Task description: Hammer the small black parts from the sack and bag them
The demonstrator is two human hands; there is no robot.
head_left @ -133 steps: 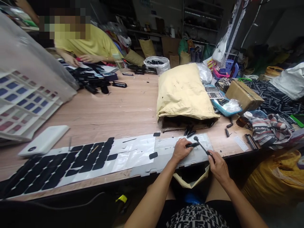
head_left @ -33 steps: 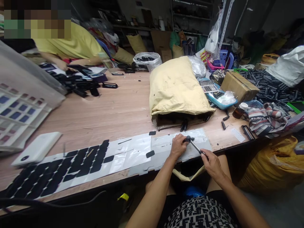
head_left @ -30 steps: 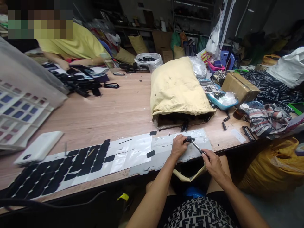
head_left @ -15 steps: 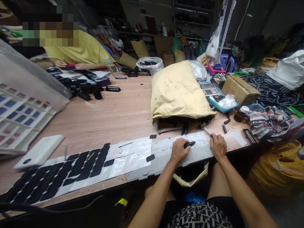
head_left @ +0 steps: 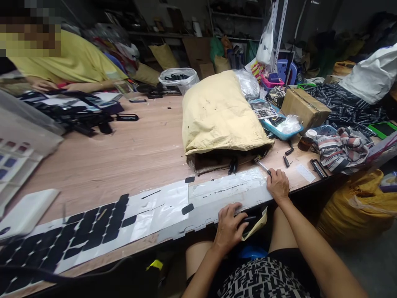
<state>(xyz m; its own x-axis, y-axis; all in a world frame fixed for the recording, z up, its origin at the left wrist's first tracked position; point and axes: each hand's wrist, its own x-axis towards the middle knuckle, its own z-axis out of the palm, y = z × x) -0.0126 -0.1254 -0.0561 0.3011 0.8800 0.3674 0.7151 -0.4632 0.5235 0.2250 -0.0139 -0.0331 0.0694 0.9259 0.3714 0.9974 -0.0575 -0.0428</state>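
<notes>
Head view: black piece [head_left: 248, 218] in left hand [head_left: 228, 229], lower

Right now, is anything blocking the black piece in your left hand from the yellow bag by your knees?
Nothing visible blocks it: the left hand holds the black piece at the open mouth of the yellow bag.

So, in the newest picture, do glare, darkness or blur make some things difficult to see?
Head view: glare shines on the white sheet; the back shelves are dim; the black piece at the left hand merges with shadow, outline unclear; mosaic blocks cover the upper left corner.
</notes>
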